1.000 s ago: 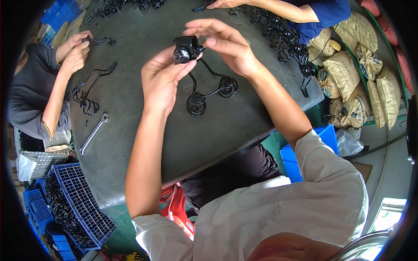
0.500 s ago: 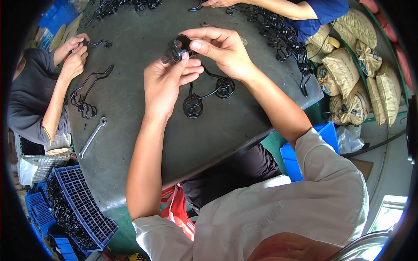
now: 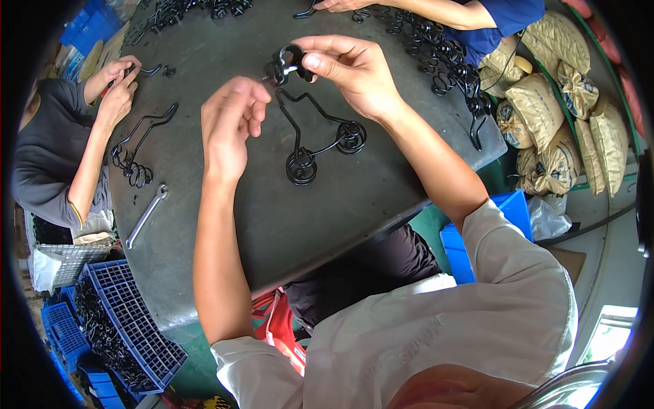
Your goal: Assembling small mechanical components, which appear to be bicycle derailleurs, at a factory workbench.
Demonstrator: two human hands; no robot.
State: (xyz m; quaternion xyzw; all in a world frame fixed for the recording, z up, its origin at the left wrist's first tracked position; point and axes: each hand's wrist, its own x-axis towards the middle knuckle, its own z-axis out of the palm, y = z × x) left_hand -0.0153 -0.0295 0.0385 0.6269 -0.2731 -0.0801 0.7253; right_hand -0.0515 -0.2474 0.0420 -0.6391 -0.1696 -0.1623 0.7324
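Over the far middle of the dark worktable (image 3: 225, 273), my right hand (image 3: 364, 75) pinches a black ring-shaped clamp (image 3: 279, 68) between thumb and fingers. A small bright piece shows inside its ring. My left hand (image 3: 231, 126) is apart from the clamp, to its left, fingers loosely curled and slightly blurred, with nothing visible in them. Beneath and nearer to me lies a black bent-wire part (image 3: 298, 140) with a coil at each near end. Its far end lies just below the clamp.
Left on the table are a wrench (image 3: 146, 217) and another wire part (image 3: 139, 143). A co-worker's hands (image 3: 117, 88) work at far left; another's arm (image 3: 436, 13) reaches over at far right beside piled wire parts (image 3: 436, 58). A blue crate (image 3: 133, 320) stands at lower left.
My left hand has let go of the clamp and drawn away to the left. My right hand, still holding the clamp, has risen slightly away from me.
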